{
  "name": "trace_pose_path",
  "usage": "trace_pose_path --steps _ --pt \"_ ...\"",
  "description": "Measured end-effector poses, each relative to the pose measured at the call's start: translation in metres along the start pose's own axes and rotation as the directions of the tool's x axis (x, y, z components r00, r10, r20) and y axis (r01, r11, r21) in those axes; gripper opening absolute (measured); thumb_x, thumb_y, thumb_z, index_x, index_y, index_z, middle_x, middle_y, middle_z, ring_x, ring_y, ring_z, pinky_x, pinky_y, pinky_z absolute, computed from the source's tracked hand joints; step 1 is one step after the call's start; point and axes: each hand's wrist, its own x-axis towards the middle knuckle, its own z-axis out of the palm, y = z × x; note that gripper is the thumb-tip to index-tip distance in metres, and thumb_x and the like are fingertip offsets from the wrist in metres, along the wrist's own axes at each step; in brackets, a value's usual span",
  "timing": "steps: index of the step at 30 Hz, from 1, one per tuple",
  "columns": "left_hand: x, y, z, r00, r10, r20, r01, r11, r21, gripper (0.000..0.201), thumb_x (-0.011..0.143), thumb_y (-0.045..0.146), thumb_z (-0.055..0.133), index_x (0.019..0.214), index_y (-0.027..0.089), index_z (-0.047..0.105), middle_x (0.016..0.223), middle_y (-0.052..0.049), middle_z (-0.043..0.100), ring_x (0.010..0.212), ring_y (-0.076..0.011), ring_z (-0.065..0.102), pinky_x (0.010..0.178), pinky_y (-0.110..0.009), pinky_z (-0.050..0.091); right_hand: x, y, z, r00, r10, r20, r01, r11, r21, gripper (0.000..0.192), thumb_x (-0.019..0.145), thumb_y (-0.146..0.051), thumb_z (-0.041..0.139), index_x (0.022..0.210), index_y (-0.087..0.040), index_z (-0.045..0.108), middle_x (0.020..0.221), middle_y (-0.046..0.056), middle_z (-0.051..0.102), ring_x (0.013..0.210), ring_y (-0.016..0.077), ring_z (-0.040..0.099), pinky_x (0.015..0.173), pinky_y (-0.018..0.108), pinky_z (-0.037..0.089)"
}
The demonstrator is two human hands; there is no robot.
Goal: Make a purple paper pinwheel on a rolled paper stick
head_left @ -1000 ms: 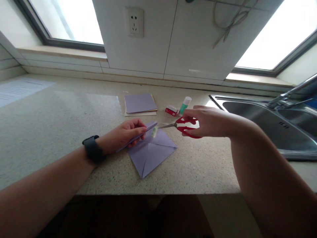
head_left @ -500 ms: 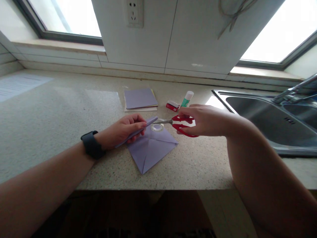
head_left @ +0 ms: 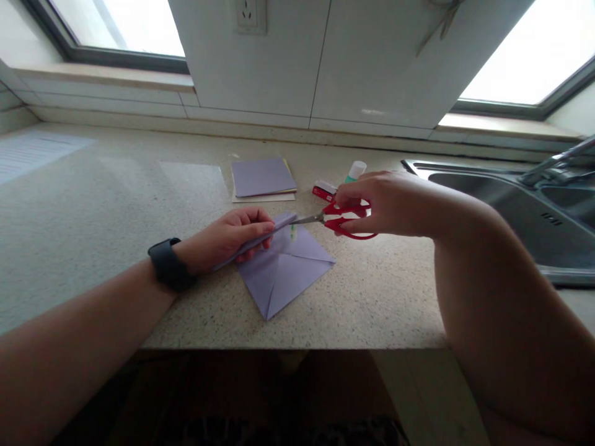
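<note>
My left hand (head_left: 235, 236), with a black watch on its wrist, pinches a folded strip of lilac paper (head_left: 281, 222) and holds it just above the counter. My right hand (head_left: 393, 203) grips red-handled scissors (head_left: 341, 218); their blades point left and meet the strip's far end. A small clear roll of tape (head_left: 293, 232) hangs on the blades, seen edge-on. Under both lies a folded lilac paper square (head_left: 284, 272) with diagonal creases.
A stack of lilac and yellow paper sheets (head_left: 263, 177) lies farther back on the speckled counter (head_left: 93, 210). Beside it are a small red box (head_left: 322, 190) and a glue stick (head_left: 356, 170). A steel sink (head_left: 506, 217) with a tap sits at the right. The counter's front edge runs close below the square.
The scissors and my right hand rose slightly. The tape roll turned from flat to edge-on. The view tilted down a little.
</note>
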Motion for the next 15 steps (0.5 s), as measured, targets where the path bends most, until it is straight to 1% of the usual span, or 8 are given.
trace_pose_path --steps 4,7,10,15 --pt "-0.0002 0.001 0.0005 1.0 0.001 -0.002 -0.001 1.0 -0.003 0.019 0.093 0.033 0.067 0.088 0.017 0.059 0.077 0.002 0.064 0.048 -0.0038 0.048 0.039 -0.012 0.034 0.0014 0.0017 0.001 1.0 -0.006 0.004 0.005 0.999 0.033 0.035 0.084 -0.059 0.069 0.094 -0.026 0.073 0.073 0.0 0.068 0.061 0.0151 0.053 0.063 0.031 0.031" --pt "0.0 0.0025 0.0015 1.0 -0.012 -0.011 0.012 1.0 -0.013 0.018 0.094 0.032 0.067 0.087 0.017 0.059 0.075 0.002 0.064 0.047 -0.0036 0.048 0.038 -0.011 0.034 0.0025 0.0025 0.0011 1.0 -0.021 0.005 0.021 0.998 0.055 0.026 0.085 -0.051 0.071 0.092 -0.026 0.074 0.071 -0.001 0.067 0.06 0.0142 0.053 0.062 0.031 0.03" --pt "0.0005 0.0032 0.0019 0.999 -0.022 -0.024 0.022 0.999 -0.035 0.018 0.095 0.031 0.065 0.085 0.018 0.059 0.07 0.002 0.062 0.045 -0.004 0.047 0.037 -0.011 0.034 0.003 0.0024 0.0002 1.0 -0.023 -0.002 0.023 0.998 0.067 0.017 0.086 -0.043 0.073 0.088 -0.026 0.074 0.069 -0.002 0.065 0.061 0.0142 0.053 0.063 0.031 0.031" --pt "0.0015 0.0012 -0.0003 0.999 -0.017 -0.028 0.015 0.997 -0.07 0.018 0.095 0.032 0.066 0.085 0.018 0.06 0.066 0.002 0.061 0.045 -0.0049 0.048 0.037 -0.012 0.035 0.0027 0.0049 0.0016 0.999 -0.035 -0.042 0.037 0.997 0.066 0.012 0.088 -0.039 0.072 0.088 -0.027 0.075 0.072 -0.001 0.064 0.065 0.0152 0.054 0.065 0.031 0.032"
